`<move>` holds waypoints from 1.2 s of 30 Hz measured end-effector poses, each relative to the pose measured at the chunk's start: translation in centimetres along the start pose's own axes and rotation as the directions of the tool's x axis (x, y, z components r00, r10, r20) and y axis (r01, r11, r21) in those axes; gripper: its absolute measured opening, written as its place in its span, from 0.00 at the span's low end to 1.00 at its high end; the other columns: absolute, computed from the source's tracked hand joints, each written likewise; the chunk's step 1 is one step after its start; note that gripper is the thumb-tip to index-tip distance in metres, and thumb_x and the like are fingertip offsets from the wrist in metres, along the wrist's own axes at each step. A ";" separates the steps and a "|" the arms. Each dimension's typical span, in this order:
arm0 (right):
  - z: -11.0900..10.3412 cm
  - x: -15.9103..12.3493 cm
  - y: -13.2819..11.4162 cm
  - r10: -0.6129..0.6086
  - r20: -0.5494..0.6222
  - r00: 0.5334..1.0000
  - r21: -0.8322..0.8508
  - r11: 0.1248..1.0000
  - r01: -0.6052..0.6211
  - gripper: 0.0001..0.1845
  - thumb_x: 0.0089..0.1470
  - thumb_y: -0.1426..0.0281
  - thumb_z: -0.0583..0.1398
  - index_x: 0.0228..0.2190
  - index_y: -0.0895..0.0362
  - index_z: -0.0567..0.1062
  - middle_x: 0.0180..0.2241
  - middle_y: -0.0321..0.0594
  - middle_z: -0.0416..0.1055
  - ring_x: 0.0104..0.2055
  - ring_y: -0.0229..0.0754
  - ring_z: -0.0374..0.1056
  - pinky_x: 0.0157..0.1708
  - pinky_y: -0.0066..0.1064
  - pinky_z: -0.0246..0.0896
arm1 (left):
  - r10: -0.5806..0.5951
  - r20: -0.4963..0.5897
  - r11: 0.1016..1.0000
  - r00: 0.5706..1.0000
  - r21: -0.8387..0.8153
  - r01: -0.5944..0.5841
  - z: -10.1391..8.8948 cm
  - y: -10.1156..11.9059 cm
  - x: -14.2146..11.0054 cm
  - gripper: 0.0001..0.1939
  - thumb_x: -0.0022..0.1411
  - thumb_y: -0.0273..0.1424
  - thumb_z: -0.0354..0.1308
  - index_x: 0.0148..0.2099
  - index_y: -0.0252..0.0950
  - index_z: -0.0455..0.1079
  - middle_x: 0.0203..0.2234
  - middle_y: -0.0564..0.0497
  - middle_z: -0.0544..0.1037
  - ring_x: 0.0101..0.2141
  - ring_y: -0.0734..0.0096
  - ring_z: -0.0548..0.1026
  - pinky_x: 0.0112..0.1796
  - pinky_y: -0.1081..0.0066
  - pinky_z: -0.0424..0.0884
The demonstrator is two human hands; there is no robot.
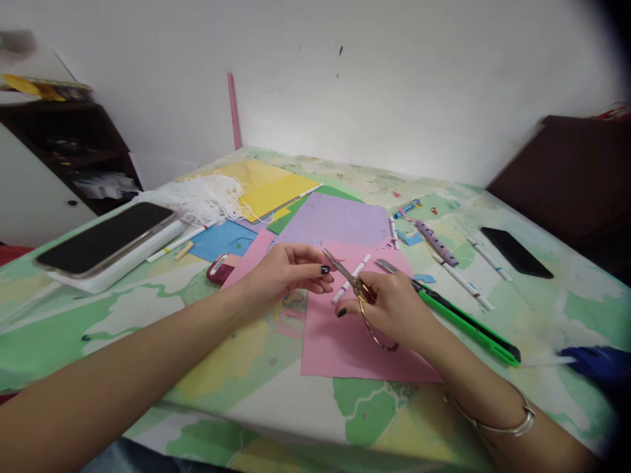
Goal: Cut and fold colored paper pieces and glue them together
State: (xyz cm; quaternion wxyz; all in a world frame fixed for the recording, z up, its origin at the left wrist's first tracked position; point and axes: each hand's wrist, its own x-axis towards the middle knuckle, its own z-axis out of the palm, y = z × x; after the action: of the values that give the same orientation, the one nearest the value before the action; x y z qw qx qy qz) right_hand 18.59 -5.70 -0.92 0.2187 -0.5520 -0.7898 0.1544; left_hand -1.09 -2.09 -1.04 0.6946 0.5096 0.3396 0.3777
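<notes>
1. One pair of scissors [359,286] is hanging above the near pink sheet [345,355], right hand [397,302] gripping it, tips pointing far-left.
2. Left hand [303,268] is curling its fingers beside the tips; can't tell whether it's pinching anything.
3. White stick [363,263] is lying on the sheet; green cutter [468,323] is lying right.

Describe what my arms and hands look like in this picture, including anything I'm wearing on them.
Both forearms are bare, with no sleeves in view. Your left grip is an ungloved hand with glossy black polish on the thumbnail. Your right grip is ungloved too, its thumbnail also dark-polished. A slim, silver-toned bangle circles your right forearm.
</notes>
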 end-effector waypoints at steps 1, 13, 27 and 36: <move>0.0 0.0 0.0 -0.002 0.001 1.000 -0.002 1.000 0.002 0.23 0.43 0.55 0.64 0.16 0.57 0.62 0.13 0.28 0.54 0.19 0.32 0.48 0.20 0.26 0.42 | 0.000 -0.002 1.000 1.000 0.002 0.000 0.0 0.0 0.0 0.03 0.53 0.24 0.62 0.33 0.30 0.72 0.24 0.49 0.78 0.25 0.74 0.76 0.29 0.76 0.73; 0.0 0.0 0.1 0.000 0.014 1.000 -0.015 1.000 0.000 0.23 0.44 0.54 0.64 0.16 0.57 0.62 0.13 0.28 0.54 0.18 0.32 0.49 0.20 0.26 0.43 | 0.005 -0.021 0.998 1.000 0.055 -0.003 -0.1 0.1 0.0 0.04 0.52 0.24 0.62 0.33 0.30 0.72 0.22 0.50 0.77 0.23 0.76 0.75 0.27 0.77 0.71; 0.1 -0.2 0.1 -0.012 -0.002 1.000 -0.033 0.999 0.012 0.24 0.44 0.53 0.63 0.16 0.57 0.62 0.13 0.30 0.57 0.18 0.32 0.50 0.20 0.26 0.43 | 0.062 -0.027 0.987 0.998 0.148 -0.058 -0.1 -0.2 0.0 0.04 0.55 0.27 0.60 0.35 0.32 0.74 0.22 0.52 0.77 0.22 0.78 0.74 0.26 0.78 0.70; 0.4 -0.2 0.0 -0.048 -0.022 0.999 -0.040 0.998 0.047 0.23 0.45 0.53 0.62 0.16 0.57 0.62 0.14 0.30 0.57 0.19 0.33 0.51 0.21 0.26 0.43 | 0.023 -0.030 0.987 0.999 0.159 -0.018 0.4 -0.1 -0.2 0.04 0.55 0.27 0.60 0.34 0.31 0.74 0.22 0.51 0.77 0.23 0.77 0.73 0.26 0.78 0.70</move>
State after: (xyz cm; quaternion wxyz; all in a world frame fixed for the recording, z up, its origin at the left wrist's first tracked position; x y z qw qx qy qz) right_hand 18.43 -5.92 -1.25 0.2202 -0.5390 -0.8031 0.1270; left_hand -0.83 -2.45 -1.01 0.6425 0.5607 0.3743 0.3643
